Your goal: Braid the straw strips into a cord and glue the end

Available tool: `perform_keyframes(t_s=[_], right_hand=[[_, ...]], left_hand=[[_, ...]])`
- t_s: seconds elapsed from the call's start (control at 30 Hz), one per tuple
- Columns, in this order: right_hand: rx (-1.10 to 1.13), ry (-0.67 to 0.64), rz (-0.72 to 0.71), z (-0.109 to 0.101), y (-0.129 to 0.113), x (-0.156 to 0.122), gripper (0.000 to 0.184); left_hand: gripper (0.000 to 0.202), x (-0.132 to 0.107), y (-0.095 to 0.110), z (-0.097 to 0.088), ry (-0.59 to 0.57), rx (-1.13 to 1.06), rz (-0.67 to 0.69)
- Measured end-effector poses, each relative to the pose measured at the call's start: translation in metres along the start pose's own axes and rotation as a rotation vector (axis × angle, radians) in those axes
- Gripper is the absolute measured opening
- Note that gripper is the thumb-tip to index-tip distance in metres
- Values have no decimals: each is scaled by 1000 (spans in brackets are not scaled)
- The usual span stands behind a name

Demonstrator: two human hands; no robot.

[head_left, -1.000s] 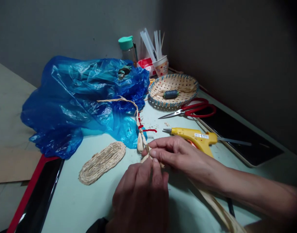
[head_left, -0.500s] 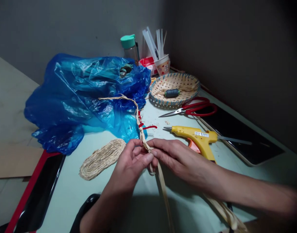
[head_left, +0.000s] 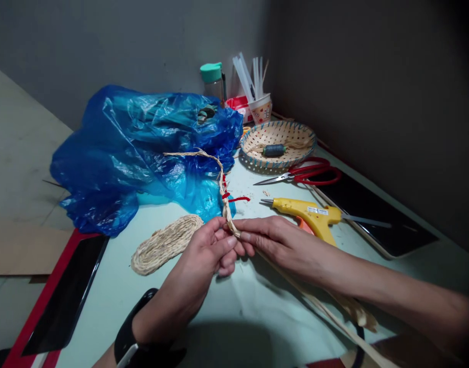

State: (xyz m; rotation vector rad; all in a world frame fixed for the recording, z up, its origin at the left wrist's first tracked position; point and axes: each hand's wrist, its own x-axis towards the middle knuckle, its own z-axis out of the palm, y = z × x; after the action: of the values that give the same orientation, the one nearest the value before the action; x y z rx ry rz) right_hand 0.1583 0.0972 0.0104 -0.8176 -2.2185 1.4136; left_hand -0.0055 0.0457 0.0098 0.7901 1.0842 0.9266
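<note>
Straw braid (head_left: 226,207), one, in two hands (head_left: 209,248) (head_left: 286,246), one spool (head_left: 274,150)

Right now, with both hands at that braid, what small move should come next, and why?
Probably fold the loose strand over the near end of the braid: the left fingers and right fingers pinch that end, while the strand trails unbraided from beneath the right hand.

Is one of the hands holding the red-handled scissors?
No, the left hand and right hand hold the braid, while the scissors lie beyond the glue gun.
</note>
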Motion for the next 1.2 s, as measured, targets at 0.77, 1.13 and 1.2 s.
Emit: perform_keyframes(t_s=[0.77, 1.13, 1.2], right_hand=[[-1101, 55, 66, 24, -30, -28, 15], [-1117, 199, -188, 49, -27, -34, 16], [-813, 198, -95, 28, -34, -35, 25]], left_hand=[[15, -4, -15, 17, 239, 253, 127], [10, -5, -19, 9, 135, -5, 147], [10, -8, -16, 10, 135, 1, 149]])
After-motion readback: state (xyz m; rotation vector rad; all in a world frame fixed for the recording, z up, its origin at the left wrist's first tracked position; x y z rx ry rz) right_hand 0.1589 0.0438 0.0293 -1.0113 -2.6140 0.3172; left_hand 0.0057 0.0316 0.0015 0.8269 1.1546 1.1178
